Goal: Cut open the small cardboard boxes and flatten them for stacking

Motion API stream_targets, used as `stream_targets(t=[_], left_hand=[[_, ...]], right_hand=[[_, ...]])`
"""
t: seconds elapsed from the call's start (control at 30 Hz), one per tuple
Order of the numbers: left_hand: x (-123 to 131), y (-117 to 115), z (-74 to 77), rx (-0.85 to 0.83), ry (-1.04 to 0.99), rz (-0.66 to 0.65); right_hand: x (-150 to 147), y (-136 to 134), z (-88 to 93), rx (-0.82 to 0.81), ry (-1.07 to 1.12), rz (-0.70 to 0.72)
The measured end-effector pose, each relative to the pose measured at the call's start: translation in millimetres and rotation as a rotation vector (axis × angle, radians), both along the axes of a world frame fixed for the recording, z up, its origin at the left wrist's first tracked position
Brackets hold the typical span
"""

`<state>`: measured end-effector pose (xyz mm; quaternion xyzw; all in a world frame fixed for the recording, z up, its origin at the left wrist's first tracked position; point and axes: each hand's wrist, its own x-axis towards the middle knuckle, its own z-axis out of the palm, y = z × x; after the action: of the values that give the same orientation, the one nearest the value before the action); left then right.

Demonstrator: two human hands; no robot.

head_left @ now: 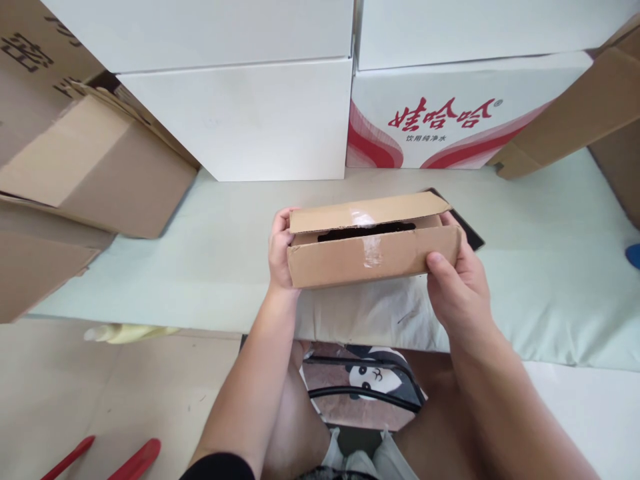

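A small brown cardboard box (373,257) with torn clear tape on its front is held above the near edge of a pale green table (200,267). Its top flap is partly lifted, and something dark shows through the gap. My left hand (279,250) grips the box's left end, fingers curled round it. My right hand (457,283) holds the right end, thumb pressed on the front face. A dark flat object (470,233) lies under the box on the table, mostly hidden.
White cartons (240,113) stand stacked at the back, one with red print (440,120). Brown cardboard boxes (95,167) crowd the left side, and another (570,113) leans at the right. Red handles (135,460) lie on the floor at lower left.
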<state>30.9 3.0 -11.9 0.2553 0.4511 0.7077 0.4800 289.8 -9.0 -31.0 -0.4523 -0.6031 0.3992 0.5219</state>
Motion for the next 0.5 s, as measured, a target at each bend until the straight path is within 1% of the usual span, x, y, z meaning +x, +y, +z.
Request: stream_targets(t=[0.37, 0.5], left_hand=[[-0.8, 0.4, -0.6, 0.002, 0.023, -0.016], [-0.4, 0.5, 1.2, -0.044, 0.013, -0.009]], right_hand=[[-1.8, -0.3, 1.9, -0.011, 0.025, -0.015], [-3.3, -0.7, 3.5, -0.022, 0.033, -0.022]])
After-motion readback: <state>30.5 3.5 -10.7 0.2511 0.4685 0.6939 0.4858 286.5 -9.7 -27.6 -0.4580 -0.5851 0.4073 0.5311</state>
